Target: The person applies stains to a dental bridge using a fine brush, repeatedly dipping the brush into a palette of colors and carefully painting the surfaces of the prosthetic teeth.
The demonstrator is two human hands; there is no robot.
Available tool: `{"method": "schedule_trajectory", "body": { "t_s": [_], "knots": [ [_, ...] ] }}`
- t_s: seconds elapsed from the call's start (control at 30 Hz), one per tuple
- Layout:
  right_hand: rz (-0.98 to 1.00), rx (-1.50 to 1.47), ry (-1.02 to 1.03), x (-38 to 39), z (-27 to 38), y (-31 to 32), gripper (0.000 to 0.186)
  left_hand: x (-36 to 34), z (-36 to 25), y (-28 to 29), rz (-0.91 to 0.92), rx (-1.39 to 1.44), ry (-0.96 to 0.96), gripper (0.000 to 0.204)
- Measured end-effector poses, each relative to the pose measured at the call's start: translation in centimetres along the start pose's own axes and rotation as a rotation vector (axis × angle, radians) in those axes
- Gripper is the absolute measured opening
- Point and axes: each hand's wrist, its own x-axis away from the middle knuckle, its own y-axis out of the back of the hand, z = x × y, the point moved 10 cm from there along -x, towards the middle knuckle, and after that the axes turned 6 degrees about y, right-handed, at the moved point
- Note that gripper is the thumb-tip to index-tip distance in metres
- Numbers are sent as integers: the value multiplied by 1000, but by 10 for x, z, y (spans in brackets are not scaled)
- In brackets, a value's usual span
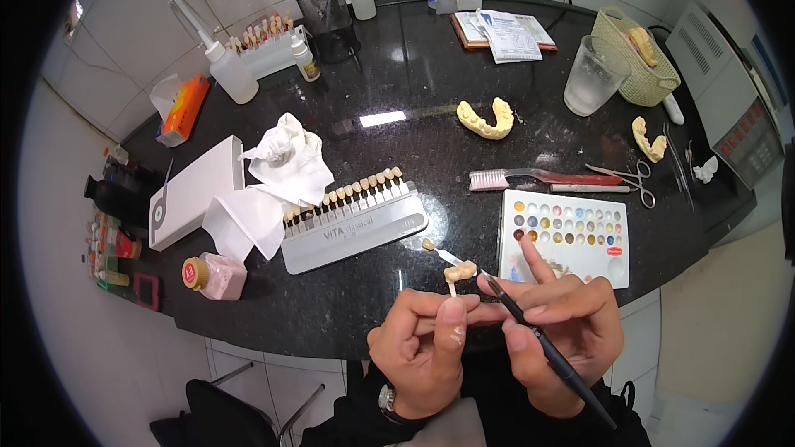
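Observation:
Between thumb and fingers, my left hand [426,348] pinches a thin stick that carries a small tooth-coloured dental piece [461,271]. My right hand [567,335] holds a dark-handled brush [563,368] slantwise, its tip close to the dental piece; I cannot tell whether they touch. Just beyond the piece, a single shade tab [443,254] with a tooth-shaped end lies on the counter. A shade guide [356,240] with a row of tooth samples stands to the left. Partly behind my right fingers is a white palette [567,211] with wells of coloured stain.
On the black counter [397,66] sit a yellow dental cast [486,120], a toothbrush [542,179], scissor-handled forceps [638,182] and a glass [595,74]. At left are a crumpled white cloth [288,153], a white box [195,190] and a jar of pink powder [219,276].

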Motion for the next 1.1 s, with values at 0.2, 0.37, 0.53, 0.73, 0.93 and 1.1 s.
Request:
{"method": "schedule_trajectory", "body": {
  "t_s": [0.2,0.37,0.53,0.73,0.93,1.1],
  "knots": [
    [87,98,29,-4,2,-9,21,-3,0,4,-33,-9,10,18],
    [88,105,9,-4,-2,-9,20,-3,2,5,-47,-27,35,18],
    [149,152,26,-7,2,-11,20,-3,3,6,-61,-22,35,18],
    [135,118,-6,-6,3,-8,20,-2,3,8,-200,-61,71,25],
    [191,127,6,-9,2,-11,18,-2,3,10,-200,-67,52,25],
    [110,84,-32,-7,1,-4,18,-2,4,5,-162,31,78,23]
  ]
}}
